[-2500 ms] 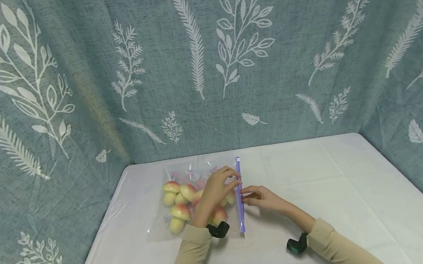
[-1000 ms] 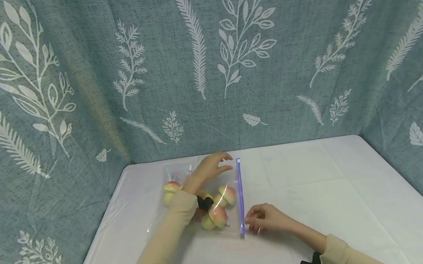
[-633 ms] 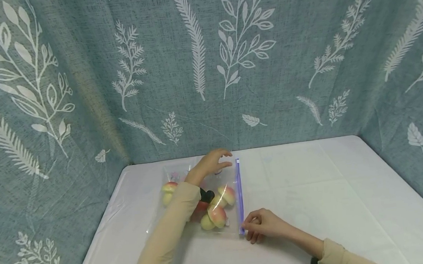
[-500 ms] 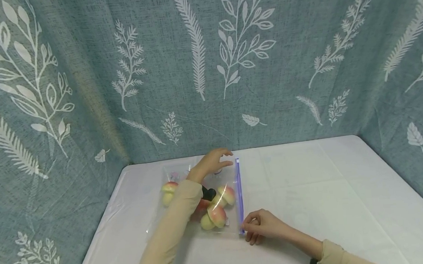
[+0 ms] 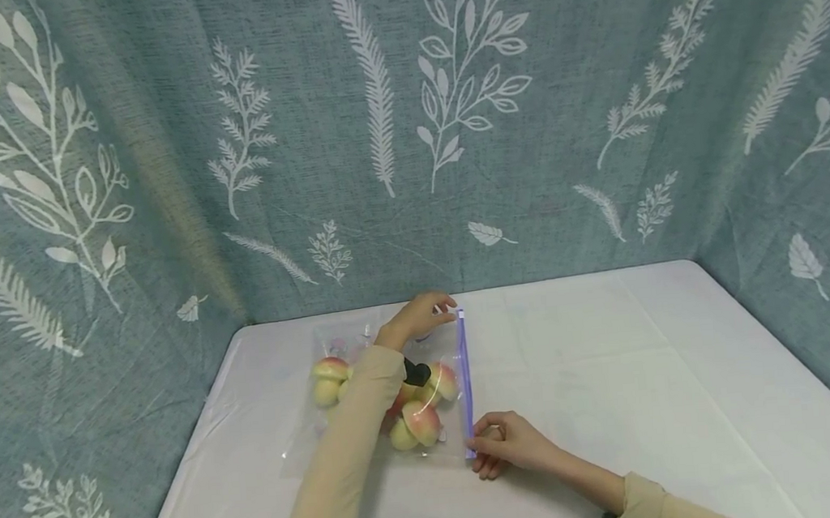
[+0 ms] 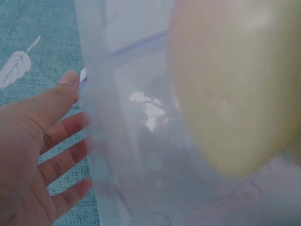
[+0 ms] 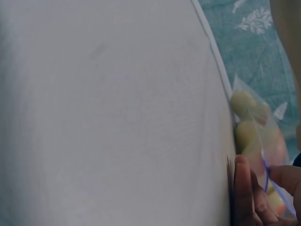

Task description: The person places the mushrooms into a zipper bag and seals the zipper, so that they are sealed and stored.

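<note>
A clear zip bag (image 5: 444,444) lies flat on the white table, its purple zip strip (image 5: 465,369) on the right. Inside are several yellow and red mushroom-shaped pieces (image 5: 422,421). My left hand (image 5: 419,315) reaches over the bag to the strip's far end. Its thumb (image 6: 70,80) is at the white-tipped end of the strip, and the other fingers spread loosely beside the bag's edge. At the strip's near end, my right hand (image 5: 510,442) pinches the bag's corner between thumb (image 7: 284,176) and fingers. My left sleeve hides part of the bag.
The white table (image 5: 613,357) extends to the right of the bag. A blue-green curtain (image 5: 566,223) with white leaf prints stands behind and along both sides. A black wrist camera (image 5: 417,373) sits on the left wrist, above the bag.
From the middle of the strip, my left hand has moved to its far end and my right hand to its near end, where it now pinches the corner. The bag has hardly moved.
</note>
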A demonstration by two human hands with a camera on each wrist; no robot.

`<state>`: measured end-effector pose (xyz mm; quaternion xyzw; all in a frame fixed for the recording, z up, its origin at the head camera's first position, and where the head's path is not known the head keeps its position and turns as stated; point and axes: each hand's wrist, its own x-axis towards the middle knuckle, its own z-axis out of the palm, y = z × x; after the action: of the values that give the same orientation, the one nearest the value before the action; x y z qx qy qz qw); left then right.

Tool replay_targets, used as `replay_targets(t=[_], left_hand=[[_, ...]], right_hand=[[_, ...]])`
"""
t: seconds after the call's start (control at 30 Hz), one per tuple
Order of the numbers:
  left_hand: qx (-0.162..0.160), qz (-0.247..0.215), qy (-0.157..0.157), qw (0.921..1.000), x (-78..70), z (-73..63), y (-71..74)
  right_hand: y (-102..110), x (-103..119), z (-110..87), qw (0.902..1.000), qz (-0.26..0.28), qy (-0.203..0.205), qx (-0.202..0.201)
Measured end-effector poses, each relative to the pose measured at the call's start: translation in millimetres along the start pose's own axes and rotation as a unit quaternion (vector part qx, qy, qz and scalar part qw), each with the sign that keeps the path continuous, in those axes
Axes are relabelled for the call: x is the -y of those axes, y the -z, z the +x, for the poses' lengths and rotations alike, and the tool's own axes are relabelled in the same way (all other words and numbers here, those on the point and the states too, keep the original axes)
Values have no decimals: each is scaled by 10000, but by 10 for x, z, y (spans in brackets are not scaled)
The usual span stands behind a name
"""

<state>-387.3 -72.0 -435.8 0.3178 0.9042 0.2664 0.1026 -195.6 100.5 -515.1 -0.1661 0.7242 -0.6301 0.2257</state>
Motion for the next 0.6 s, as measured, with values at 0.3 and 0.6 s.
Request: replay_targets(t=[0.3, 0.6], left_hand=[[-395, -14, -129, 9991, 7, 40, -43], [-512, 27, 164, 9985, 53, 92, -57]], right_hand=[[-71, -24, -10, 9972, 690, -155, -227], [-125, -56, -44, 9962, 815, -193, -240]])
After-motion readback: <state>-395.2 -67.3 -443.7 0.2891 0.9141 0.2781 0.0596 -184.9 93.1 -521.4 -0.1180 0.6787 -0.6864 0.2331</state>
